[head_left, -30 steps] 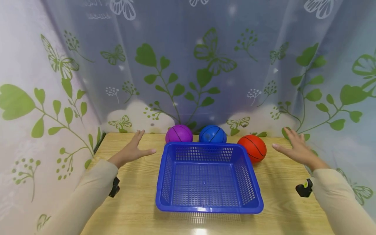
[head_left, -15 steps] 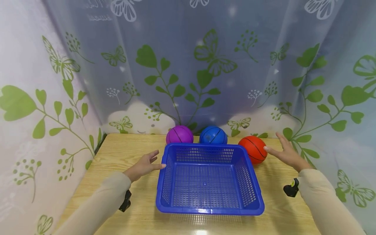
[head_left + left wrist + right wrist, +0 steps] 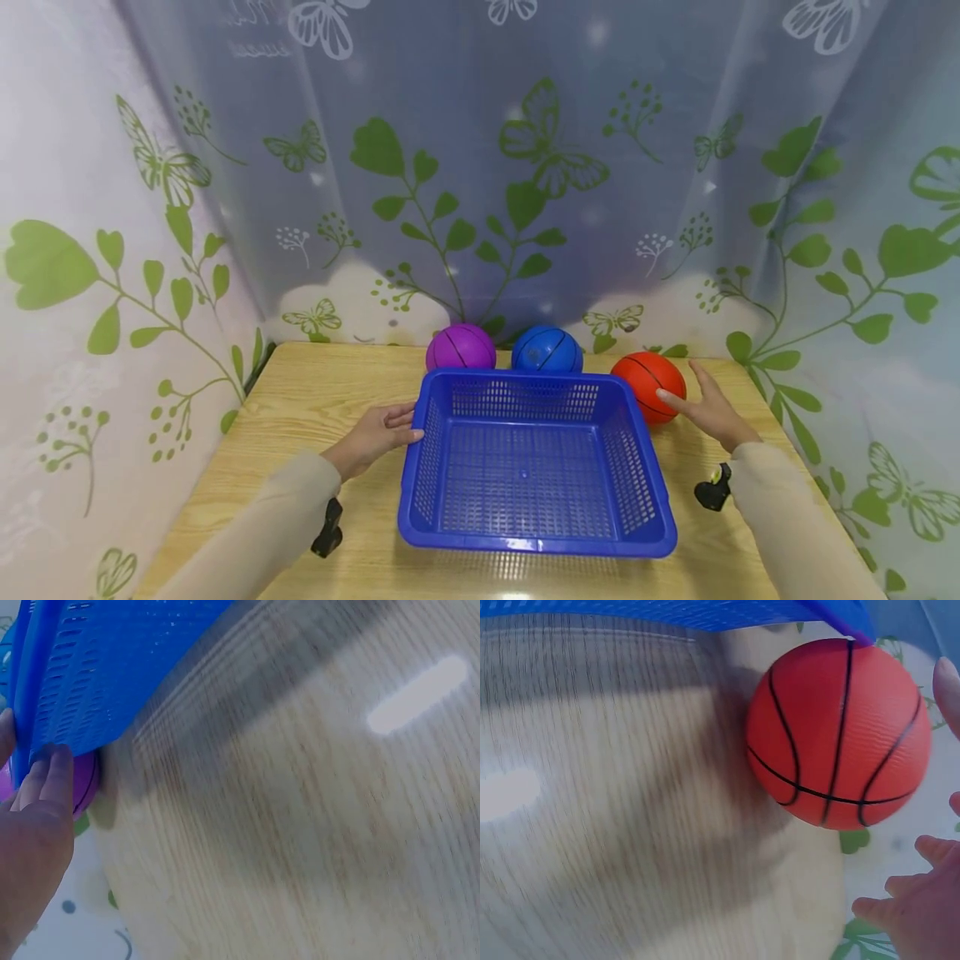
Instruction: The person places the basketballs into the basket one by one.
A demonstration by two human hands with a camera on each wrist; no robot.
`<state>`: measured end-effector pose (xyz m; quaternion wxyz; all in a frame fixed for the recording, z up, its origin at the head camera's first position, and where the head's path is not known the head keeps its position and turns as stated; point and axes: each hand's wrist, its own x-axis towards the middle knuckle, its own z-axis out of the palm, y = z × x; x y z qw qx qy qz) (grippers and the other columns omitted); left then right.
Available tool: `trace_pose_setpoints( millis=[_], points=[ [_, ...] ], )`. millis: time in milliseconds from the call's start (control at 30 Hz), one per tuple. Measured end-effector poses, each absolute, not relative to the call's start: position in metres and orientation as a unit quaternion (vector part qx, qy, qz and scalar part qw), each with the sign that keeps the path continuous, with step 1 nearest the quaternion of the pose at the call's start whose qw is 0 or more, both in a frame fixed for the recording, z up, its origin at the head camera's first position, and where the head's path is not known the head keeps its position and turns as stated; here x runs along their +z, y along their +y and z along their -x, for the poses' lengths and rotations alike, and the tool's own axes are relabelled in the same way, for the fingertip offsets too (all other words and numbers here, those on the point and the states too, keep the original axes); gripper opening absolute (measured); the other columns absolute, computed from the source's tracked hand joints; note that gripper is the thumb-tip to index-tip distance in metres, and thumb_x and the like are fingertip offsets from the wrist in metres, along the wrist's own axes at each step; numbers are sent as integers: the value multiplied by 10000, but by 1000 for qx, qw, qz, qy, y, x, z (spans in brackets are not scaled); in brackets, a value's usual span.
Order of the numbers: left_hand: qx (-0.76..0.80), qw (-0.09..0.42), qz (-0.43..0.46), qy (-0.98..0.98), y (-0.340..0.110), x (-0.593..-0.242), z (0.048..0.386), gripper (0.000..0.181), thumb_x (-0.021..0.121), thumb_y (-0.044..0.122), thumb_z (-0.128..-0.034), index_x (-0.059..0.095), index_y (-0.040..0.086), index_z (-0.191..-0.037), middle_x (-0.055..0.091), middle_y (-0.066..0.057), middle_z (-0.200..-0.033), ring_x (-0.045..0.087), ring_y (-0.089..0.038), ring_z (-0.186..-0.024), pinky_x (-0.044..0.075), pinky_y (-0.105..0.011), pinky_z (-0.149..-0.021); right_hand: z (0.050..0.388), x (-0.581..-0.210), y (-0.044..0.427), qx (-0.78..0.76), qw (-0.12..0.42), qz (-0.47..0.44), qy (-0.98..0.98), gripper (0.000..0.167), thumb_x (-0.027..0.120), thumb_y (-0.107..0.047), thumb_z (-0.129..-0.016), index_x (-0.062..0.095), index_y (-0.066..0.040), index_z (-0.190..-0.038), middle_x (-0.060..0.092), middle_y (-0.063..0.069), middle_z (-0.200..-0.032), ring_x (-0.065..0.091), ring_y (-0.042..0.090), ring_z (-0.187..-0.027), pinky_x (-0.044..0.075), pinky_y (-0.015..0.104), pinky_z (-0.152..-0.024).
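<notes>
A blue plastic basket (image 3: 525, 546) with mesh walls sits in the middle of the wooden table, nothing inside it. At its left rim, my left hand (image 3: 371, 437) has the thumb on one side and the fingers on the outer wall; in the left wrist view, the hand (image 3: 37, 832) pinches the rim. A red toy basketball (image 3: 649, 387) lies by the basket's far right corner. Beside it is my right hand (image 3: 712, 408), fingers spread. The right wrist view shows a gap between this hand (image 3: 922, 900) and the red ball (image 3: 840, 735).
A purple ball (image 3: 461, 346) and a blue ball (image 3: 547, 348) stand behind the basket, partly hidden by its far rim. The table (image 3: 330, 375) ends at a patterned curtain (image 3: 480, 208) at the back. More curtain hangs at both sides.
My left hand has moved right and slightly down to the basket's left rim. My right hand has moved left and down toward the red ball. Basket and balls have stayed in place.
</notes>
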<state>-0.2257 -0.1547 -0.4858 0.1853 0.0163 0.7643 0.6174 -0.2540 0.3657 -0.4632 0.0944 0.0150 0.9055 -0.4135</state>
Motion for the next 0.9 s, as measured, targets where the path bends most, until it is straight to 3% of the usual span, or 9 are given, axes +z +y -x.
trace_pose_setpoints(
  millis=[200, 433, 667, 900],
  points=[
    [652, 195, 12, 732, -152, -485, 221, 565, 605, 18, -926, 373, -45, -1438, 472, -249, -1393, 518, -343, -1242, 502, -404, -980, 259, -477, 358, -437, 80, -17, 896, 1023, 588, -469, -920, -120, -35, -1517, -103, 286, -1558, -30, 527, -1402, 108, 750, -1061],
    [664, 189, 46, 722, -149, -487, 222, 534, 607, 5, -920, 426, -7, -1423, 525, -217, -1360, 565, -307, -1201, 523, -382, -952, 269, -490, 352, -443, 53, -26, 895, 1026, 572, -487, -925, -119, 1, -1507, -4, 316, -1552, 156, 527, -1379, 225, 672, -1094],
    [680, 188, 55, 706, -150, -489, 223, 527, 603, 1, -921, 427, -13, -1418, 515, -223, -1369, 568, -306, -1198, 521, -373, -954, 273, -498, 349, -459, 56, -37, 886, 1050, 578, -482, -925, -186, -48, -1500, 53, 328, -1540, 220, 521, -1353, 264, 659, -1088],
    [681, 189, 54, 705, -150, -489, 222, 529, 613, 19, -921, 428, -19, -1415, 519, -219, -1365, 573, -302, -1193, 521, -369, -952, 272, -500, 347, -472, 31, -33, 881, 1057, 658, -385, -903, -129, -37, -1516, 145, 334, -1514, 274, 517, -1326, 310, 657, -1064]
  ],
)
